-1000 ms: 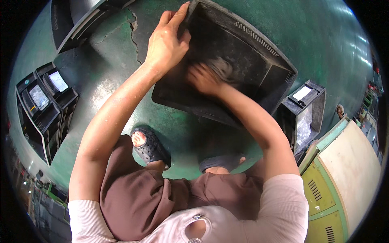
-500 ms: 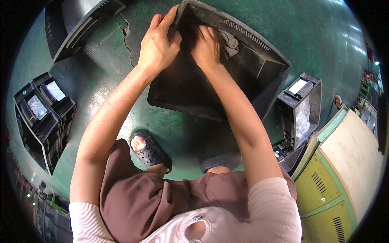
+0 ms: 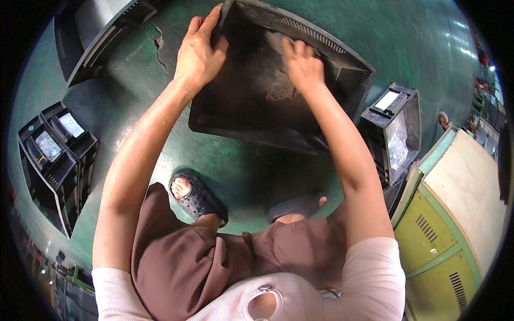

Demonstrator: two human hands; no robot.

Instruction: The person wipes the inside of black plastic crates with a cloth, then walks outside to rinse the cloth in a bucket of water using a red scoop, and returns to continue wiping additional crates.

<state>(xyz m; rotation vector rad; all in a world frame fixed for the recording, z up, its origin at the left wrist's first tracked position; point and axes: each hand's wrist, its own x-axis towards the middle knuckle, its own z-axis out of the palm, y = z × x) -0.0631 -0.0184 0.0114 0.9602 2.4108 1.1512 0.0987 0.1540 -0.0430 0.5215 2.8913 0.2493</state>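
Observation:
A large black plastic bin [image 3: 235, 101] is tilted in front of me, its inside facing me and its perforated wall at the far side. My left hand [image 3: 201, 56] is closed over the rim at the bin's far left corner, thumb on the inner side. Inside the bin, my right hand [image 3: 306, 67] presses a crumpled grey rag [image 3: 281, 92] against the surface. The rag is smeared by motion and spreads out to the left of the fingers, which partly cover it.
Black bins with pale labels [image 3: 48, 145] stand on the green floor at left, and another large bin [image 3: 88, 45] lies far left. To the right are a black bin holding clear plastic [image 3: 397, 142] and a yellow-green cabinet [image 3: 433, 230]. A crack [image 3: 159, 45] runs through the floor.
My right hand has moved right across the inside of the bin, and the rag now trails to its left. The left hand keeps its hold on the rim.

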